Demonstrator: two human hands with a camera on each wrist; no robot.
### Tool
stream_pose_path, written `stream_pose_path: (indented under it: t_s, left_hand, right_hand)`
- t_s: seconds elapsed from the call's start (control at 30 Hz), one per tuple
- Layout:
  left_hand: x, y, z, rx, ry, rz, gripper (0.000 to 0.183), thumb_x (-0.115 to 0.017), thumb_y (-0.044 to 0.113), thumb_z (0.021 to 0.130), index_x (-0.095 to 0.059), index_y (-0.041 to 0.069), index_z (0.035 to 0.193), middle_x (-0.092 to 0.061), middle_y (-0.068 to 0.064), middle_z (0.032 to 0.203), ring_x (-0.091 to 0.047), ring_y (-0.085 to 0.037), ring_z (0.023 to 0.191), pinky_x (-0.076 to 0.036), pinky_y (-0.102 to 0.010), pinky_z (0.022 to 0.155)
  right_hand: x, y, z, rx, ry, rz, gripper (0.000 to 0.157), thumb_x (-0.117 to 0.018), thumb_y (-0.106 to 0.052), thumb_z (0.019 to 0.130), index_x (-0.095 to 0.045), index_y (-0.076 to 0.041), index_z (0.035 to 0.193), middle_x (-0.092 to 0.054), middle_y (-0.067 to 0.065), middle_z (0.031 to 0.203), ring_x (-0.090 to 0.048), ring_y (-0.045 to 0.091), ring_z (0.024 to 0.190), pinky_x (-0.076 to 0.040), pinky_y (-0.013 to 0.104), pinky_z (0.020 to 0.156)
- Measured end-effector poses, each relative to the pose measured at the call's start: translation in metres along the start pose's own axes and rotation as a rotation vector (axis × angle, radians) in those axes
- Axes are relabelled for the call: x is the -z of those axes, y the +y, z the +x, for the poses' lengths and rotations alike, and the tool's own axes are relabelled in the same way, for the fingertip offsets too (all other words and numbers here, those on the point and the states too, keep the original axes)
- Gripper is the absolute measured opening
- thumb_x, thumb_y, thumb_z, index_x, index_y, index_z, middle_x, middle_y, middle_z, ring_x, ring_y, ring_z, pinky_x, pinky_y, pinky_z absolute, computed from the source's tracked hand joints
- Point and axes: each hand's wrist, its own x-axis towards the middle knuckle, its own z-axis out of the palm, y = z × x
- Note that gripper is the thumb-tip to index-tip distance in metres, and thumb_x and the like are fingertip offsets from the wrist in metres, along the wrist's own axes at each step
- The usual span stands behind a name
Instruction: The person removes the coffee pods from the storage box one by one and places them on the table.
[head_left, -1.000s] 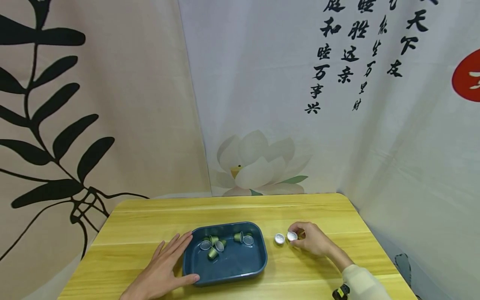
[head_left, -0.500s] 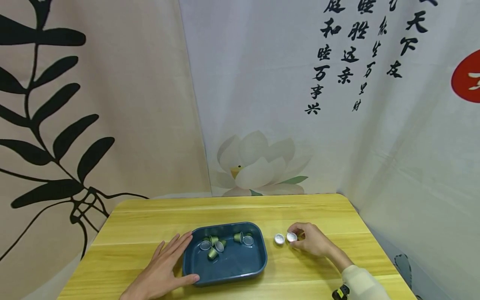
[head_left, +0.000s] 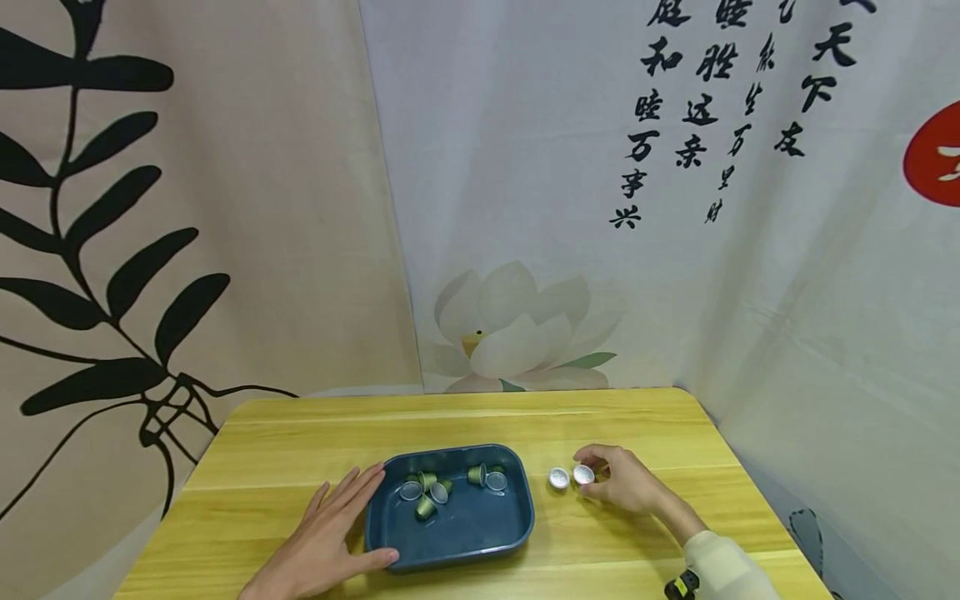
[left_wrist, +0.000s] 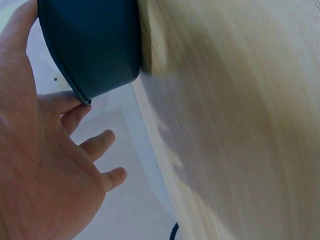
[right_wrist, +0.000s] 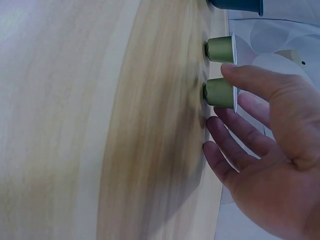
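My left hand lies along the left side of a dark blue tray, thumb and fingertips touching its rim with the fingers spread. In the left wrist view, the fingertips rest right at the edge of the tray. Right of the tray, my right hand pinches a green coffee capsule between thumb and fingers, its silvery lid facing up. Beside it, toward the tray, a second coffee capsule stands upright with its lid up. Several more green coffee capsules lie tipped about inside the tray.
Everything stands on a yellow wood-grain table whose far edge meets a fabric backdrop with printed leaves, a flower and characters. A dark band sits around the right wrist over a pale sleeve.
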Motion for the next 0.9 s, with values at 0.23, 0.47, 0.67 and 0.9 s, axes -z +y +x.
stream_pose_path:
  t_s: [0.23,0.47,0.67,0.9]
  left_hand:
    - [0.0011,0.0002,0.0007,-0.004,-0.007,0.002,0.118,-0.081,0.080,0.088,-0.033,0.024,0.180,-0.034,-0.007,0.187,-0.030,-0.052,0.172,-0.015,-0.091,0.129]
    - [0.0014,-0.0002,0.0011,-0.005,-0.009,-0.003,0.118,-0.081,0.080,0.088,-0.034,0.024,0.180,-0.034,-0.008,0.187,-0.029,-0.052,0.172,-0.015,-0.091,0.129]
    - [0.0014,0.0000,0.0012,-0.004,-0.011,-0.005,0.118,-0.081,0.080,0.088,-0.034,0.023,0.180,-0.034,-0.007,0.187,-0.029,-0.052,0.173,-0.014,-0.092,0.129]
    - [0.0000,-0.0012,0.0004,-0.005,0.000,0.002,0.118,-0.082,0.080,0.087,-0.036,0.022,0.180,-0.035,-0.007,0.187,-0.030,-0.052,0.172,-0.015,-0.091,0.129]
  right_hand:
    - [-0.0002,-0.0008,0.0000,0.017,0.007,0.002,0.058,-0.092,-0.016,0.095,-0.069,0.001,0.145,-0.078,0.005,0.122,-0.072,0.018,0.110,-0.063,0.031,0.094]
    - [0.0001,-0.0016,-0.0019,0.018,0.007,-0.005,0.071,-0.093,-0.019,0.093,-0.063,0.000,0.154,-0.075,0.018,0.140,-0.072,0.025,0.120,-0.063,0.036,0.101]
    - [0.0008,-0.0028,-0.0037,0.013,-0.010,0.009,0.080,-0.093,-0.022,0.095,-0.055,0.000,0.162,-0.070,0.022,0.147,-0.071,0.031,0.126,-0.064,0.051,0.104]
    - [0.0016,-0.0050,-0.0039,0.008,-0.008,0.014,0.090,-0.093,-0.028,0.096,-0.047,0.000,0.168,-0.066,0.024,0.154,-0.067,0.039,0.133,-0.060,0.063,0.110]
